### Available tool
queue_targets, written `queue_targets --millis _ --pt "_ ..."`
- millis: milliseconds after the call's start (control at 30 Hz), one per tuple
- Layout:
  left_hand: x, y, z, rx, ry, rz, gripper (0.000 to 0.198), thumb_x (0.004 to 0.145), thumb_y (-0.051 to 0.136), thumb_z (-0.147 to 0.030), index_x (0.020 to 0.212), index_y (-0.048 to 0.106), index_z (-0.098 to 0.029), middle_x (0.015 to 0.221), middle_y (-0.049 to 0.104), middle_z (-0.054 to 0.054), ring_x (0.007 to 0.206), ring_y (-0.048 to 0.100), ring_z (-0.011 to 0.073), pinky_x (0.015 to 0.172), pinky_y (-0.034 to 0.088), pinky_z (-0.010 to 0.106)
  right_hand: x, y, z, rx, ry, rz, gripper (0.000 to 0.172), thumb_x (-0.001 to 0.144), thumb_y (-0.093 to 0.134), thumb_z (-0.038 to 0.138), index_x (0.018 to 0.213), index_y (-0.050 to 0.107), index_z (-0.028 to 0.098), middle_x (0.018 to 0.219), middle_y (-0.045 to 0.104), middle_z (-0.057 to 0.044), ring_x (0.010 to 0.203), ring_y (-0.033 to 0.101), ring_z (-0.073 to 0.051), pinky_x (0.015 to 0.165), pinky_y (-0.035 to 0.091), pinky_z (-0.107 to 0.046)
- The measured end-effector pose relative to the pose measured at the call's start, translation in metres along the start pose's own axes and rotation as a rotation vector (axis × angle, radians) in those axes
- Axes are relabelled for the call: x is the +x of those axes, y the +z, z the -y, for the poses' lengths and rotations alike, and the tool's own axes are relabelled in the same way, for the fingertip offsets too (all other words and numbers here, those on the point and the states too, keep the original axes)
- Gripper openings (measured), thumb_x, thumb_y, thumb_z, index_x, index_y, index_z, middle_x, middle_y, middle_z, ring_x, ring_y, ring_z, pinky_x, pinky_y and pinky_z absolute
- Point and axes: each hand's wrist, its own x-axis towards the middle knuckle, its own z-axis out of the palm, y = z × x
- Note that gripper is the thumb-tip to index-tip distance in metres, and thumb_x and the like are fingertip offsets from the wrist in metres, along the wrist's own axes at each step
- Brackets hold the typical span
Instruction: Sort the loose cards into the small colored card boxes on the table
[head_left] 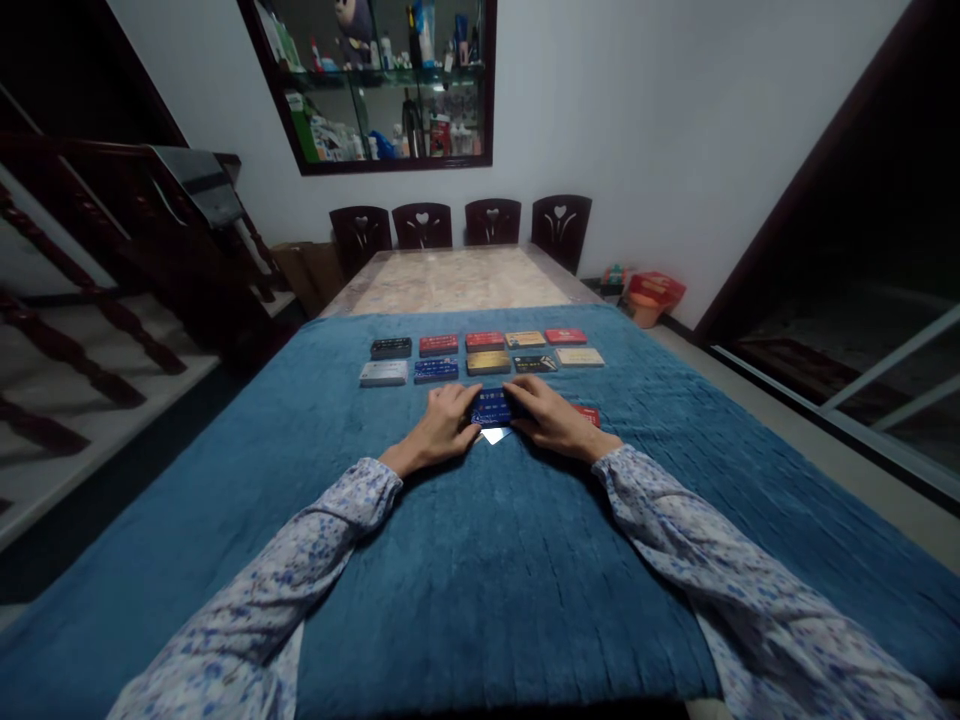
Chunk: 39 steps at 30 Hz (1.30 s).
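Observation:
A dark blue card (492, 408) with pale print is gripped at its two short ends in the middle of the cloth; whether it is one card or a stack I cannot tell. My left hand (444, 422) pinches its left end, and my right hand (551, 415) pinches the right end. Just below it a white, shiny card (494, 436) shows partly. A red card (588, 414) lies beside my right hand, mostly hidden behind it. Beyond my hands stand two rows of card stacks, among them a blue stack (436, 370), a gold stack (487, 362) and a silver stack (384, 373).
A blue cloth (480, 560) covers the near part of the long table (457, 278). Several dark chairs (493, 222) stand at its far end. At the left is a wooden railing (112, 300); a red bag (655, 290) sits on the floor to the right.

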Motion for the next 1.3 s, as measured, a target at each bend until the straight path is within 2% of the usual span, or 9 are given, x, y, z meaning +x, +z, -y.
queue_targets --millis 333,767,1100,1300 --pt "0.000 -0.008 0.001 0.016 -0.004 0.017 0.058 0.087 0.071 -0.029 0.141 0.057 -0.018 0.126 0.062 0.015 0.117 0.057 0.0332 0.105 0.042 0.056 0.004 -0.003 -0.001 -0.052 -0.005 0.045 0.059 0.089 0.070 0.017 0.145 0.055 0.021 0.128 0.061 -0.019 0.115 0.061 -0.033 0.098 0.057 -0.057" --pt "0.002 -0.019 0.006 0.035 -0.030 0.035 0.049 0.086 0.068 -0.026 0.134 0.062 -0.019 0.127 0.063 0.015 0.122 0.055 0.0339 0.109 0.039 0.059 0.021 -0.005 -0.004 -0.092 -0.024 0.131 0.052 0.091 0.069 0.021 0.142 0.057 0.020 0.127 0.062 -0.018 0.112 0.060 -0.031 0.097 0.056 -0.054" --pt "0.001 -0.032 0.029 0.069 -0.085 0.045 0.048 0.088 0.068 -0.029 0.134 0.063 -0.020 0.129 0.061 0.014 0.124 0.052 0.0342 0.110 0.037 0.060 0.057 0.003 -0.004 -0.083 -0.005 0.214 0.040 0.089 0.072 0.019 0.128 0.065 0.017 0.122 0.064 -0.017 0.112 0.061 -0.030 0.098 0.055 -0.049" --pt "0.000 -0.041 0.042 0.099 -0.164 0.109 0.048 0.091 0.065 -0.031 0.138 0.062 -0.020 0.132 0.060 0.015 0.127 0.051 0.0351 0.110 0.036 0.061 0.078 0.012 -0.009 -0.101 0.002 0.252 0.037 0.088 0.072 0.019 0.125 0.067 0.015 0.119 0.066 -0.016 0.111 0.062 -0.029 0.097 0.053 -0.045"
